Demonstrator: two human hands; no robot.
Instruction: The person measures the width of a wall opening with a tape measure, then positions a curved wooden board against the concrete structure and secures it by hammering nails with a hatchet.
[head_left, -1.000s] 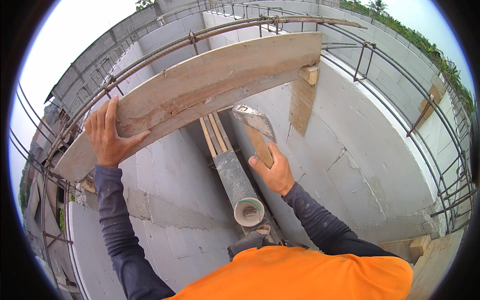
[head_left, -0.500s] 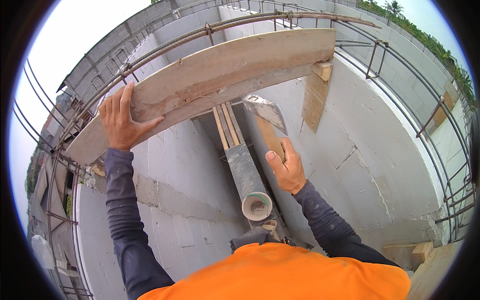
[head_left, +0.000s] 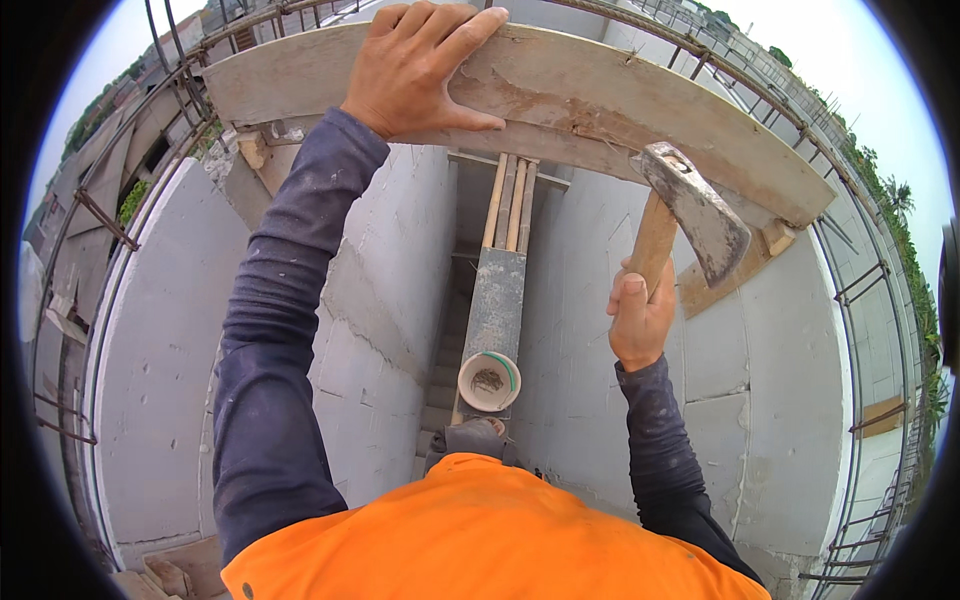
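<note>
A long wooden board [head_left: 600,85] spans the gap between two light block walls in front of me. My left hand [head_left: 415,70] grips it left of the middle, fingers over the top edge and thumb stretched along the near face. To the right, my right hand [head_left: 640,315] is closed around the wooden handle of a hatchet [head_left: 705,220]. The hatchet stands head up, its worn metal blade angled down to the right in front of the board. Whether the head touches the board I cannot tell.
Below me, a bucket [head_left: 465,385] with grey residue stands on a narrow grey plank [head_left: 497,290] laid over bamboo poles [head_left: 500,205]. A deep gap drops between the walls. Steel rebar [head_left: 870,280] runs along the wall tops. A wooden piece [head_left: 715,285] supports the board's right end.
My view has turned, so the board now slants down to the right. The hatchet has risen and swung rightward in my right hand. My left hand sits farther from the board's left end.
</note>
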